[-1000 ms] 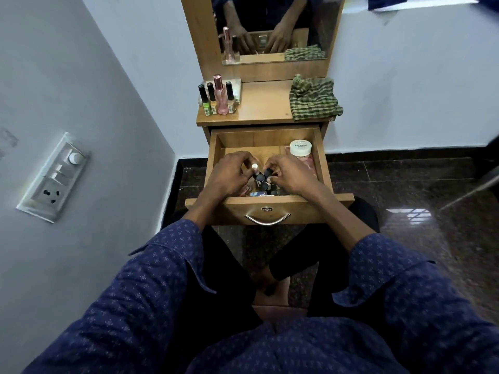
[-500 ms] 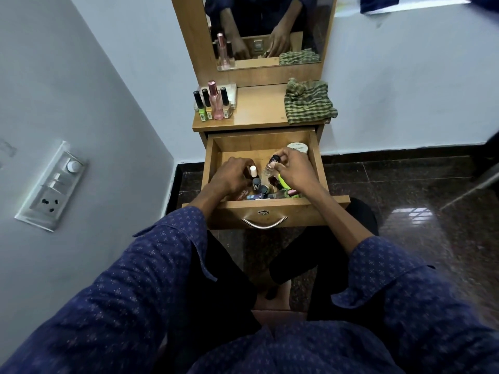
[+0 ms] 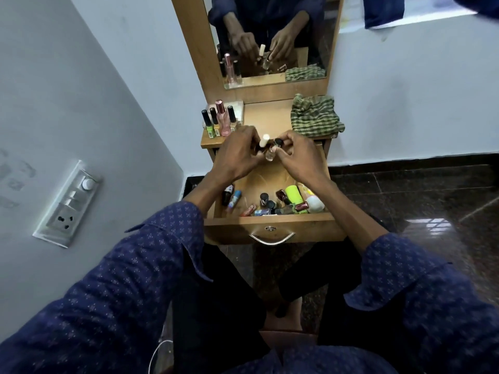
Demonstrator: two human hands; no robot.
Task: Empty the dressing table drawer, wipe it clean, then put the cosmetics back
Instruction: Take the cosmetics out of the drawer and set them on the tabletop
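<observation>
Both hands [image 3: 237,155] [image 3: 299,155] raised together, fingers pinching small bottles [image 3: 266,145].

Wooden dressing table top [image 3: 266,118], nail polish bottles [image 3: 218,120] at left, checked cloth [image 3: 314,116] at right

Pale blue-grey painted walls [image 3: 113,76] close around me; dark glossy stone floor [image 3: 421,201] mirrors window light; white switchboard [image 3: 68,203] sits left.

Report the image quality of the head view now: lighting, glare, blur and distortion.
Head view: dim, even indoor light; a bright window glare patch on the polished floor; wide-angle bending of the wall and switch panel at the left; slight motion softness on the left hand, right hand and the small bottles they hold; the drawer reads fairly sharp.
</observation>
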